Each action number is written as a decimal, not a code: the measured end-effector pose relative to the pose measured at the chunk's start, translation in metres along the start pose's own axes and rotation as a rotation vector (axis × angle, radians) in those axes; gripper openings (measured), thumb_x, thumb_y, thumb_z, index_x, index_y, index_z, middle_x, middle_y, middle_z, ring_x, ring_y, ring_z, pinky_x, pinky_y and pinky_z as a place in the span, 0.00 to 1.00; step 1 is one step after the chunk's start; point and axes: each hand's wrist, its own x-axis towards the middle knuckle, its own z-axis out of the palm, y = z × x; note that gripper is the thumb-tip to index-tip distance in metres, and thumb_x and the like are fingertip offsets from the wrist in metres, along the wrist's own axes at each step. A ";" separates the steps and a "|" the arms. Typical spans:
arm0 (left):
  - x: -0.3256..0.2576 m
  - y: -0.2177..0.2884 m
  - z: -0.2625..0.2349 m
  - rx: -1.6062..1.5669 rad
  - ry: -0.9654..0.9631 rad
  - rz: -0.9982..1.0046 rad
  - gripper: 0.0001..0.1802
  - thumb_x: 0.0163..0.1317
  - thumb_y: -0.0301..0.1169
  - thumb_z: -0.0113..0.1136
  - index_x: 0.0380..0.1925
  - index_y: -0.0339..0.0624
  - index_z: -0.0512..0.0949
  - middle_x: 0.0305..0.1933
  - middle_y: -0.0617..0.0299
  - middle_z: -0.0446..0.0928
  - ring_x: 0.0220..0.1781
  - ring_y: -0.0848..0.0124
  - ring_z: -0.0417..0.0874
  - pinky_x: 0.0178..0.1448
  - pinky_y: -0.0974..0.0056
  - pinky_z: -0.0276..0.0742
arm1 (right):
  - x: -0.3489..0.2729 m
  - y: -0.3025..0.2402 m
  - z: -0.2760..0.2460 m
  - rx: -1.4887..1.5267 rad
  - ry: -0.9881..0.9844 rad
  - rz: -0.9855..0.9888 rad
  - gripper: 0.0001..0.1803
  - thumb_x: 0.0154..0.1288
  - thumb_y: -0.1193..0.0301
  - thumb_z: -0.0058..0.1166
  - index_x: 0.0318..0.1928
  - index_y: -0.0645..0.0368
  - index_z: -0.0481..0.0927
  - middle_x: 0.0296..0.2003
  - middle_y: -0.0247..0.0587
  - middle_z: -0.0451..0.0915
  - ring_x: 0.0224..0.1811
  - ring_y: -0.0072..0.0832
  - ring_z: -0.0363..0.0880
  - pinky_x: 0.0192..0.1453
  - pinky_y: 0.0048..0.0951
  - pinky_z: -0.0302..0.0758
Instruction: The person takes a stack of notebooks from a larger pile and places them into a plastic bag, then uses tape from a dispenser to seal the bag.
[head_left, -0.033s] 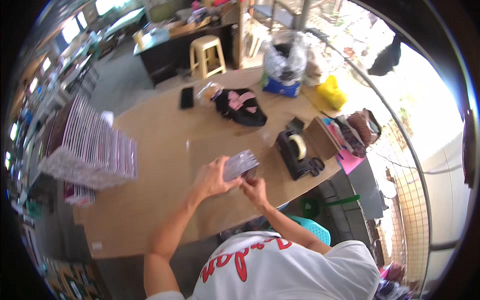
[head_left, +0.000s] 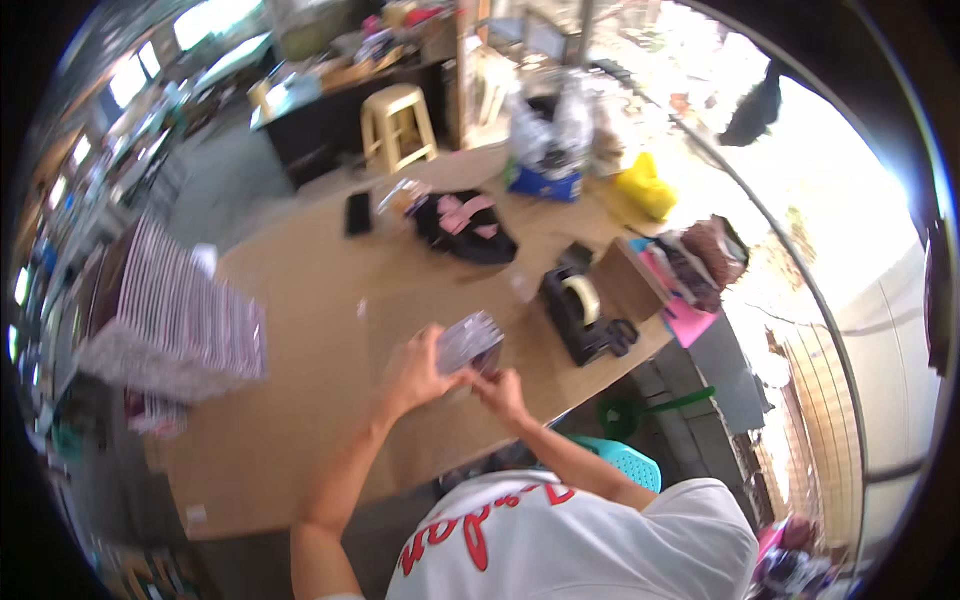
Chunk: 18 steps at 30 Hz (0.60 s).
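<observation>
A small block-shaped packet in shiny clear plastic (head_left: 470, 341) is held just above the table, tilted, with a dark reddish side showing at its lower right. My left hand (head_left: 416, 372) is closed round its left end, thumb along the near side. At the packet's near right corner, the fingers of my right hand (head_left: 503, 394) are pinched together against it. What exactly lies between those right fingertips is too small to make out. Below the packet, a clear sheet (head_left: 395, 325) seems to lie on the brown table (head_left: 300, 400).
On the left stands a tall stack of thin flat items (head_left: 185, 315). To the right are a tape dispenser (head_left: 572, 318), scissors (head_left: 621, 337) and an open cardboard box (head_left: 628, 278). Farther back lie a phone (head_left: 358, 215), a black-and-pink cloth item (head_left: 468, 225) and a filled plastic bag (head_left: 550, 135).
The whole view has shifted a little. The packet has turned slightly in my hands, showing more of its dark side. Both hands keep their hold.
</observation>
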 end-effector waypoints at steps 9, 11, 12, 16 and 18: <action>-0.043 0.035 -0.036 0.145 0.096 -0.003 0.35 0.42 0.40 0.79 0.49 0.42 0.72 0.46 0.50 0.80 0.45 0.50 0.85 0.47 0.49 0.80 | -0.028 -0.060 -0.076 -0.522 -0.091 -0.702 0.62 0.37 0.64 0.80 0.74 0.48 0.57 0.66 0.56 0.63 0.67 0.47 0.67 0.66 0.41 0.71; -0.058 0.043 -0.042 0.152 0.034 0.053 0.36 0.43 0.39 0.79 0.52 0.43 0.72 0.47 0.51 0.81 0.47 0.52 0.85 0.48 0.49 0.80 | -0.053 -0.130 -0.076 -0.658 -0.177 -0.910 0.69 0.37 0.62 0.80 0.77 0.53 0.46 0.71 0.57 0.56 0.72 0.53 0.58 0.72 0.49 0.63; -0.055 0.050 -0.050 0.178 -0.015 0.060 0.37 0.43 0.40 0.78 0.54 0.44 0.72 0.48 0.52 0.81 0.50 0.53 0.84 0.49 0.50 0.80 | -0.062 -0.154 -0.070 -0.710 -0.224 -0.971 0.71 0.36 0.62 0.81 0.77 0.55 0.44 0.68 0.57 0.60 0.69 0.52 0.63 0.70 0.48 0.66; -0.062 0.073 -0.107 0.053 0.055 0.123 0.50 0.44 0.37 0.78 0.65 0.47 0.58 0.49 0.46 0.80 0.46 0.49 0.85 0.45 0.52 0.81 | -0.078 -0.218 -0.033 -0.626 -0.416 -0.951 0.59 0.33 0.69 0.79 0.69 0.61 0.60 0.51 0.53 0.78 0.50 0.52 0.81 0.53 0.42 0.80; -0.103 0.085 -0.161 0.161 0.097 -0.005 0.57 0.44 0.37 0.78 0.71 0.50 0.53 0.53 0.46 0.79 0.47 0.50 0.85 0.45 0.51 0.81 | -0.092 -0.246 0.003 -0.641 -0.366 -1.284 0.45 0.32 0.74 0.77 0.58 0.64 0.74 0.44 0.51 0.81 0.45 0.51 0.82 0.49 0.41 0.81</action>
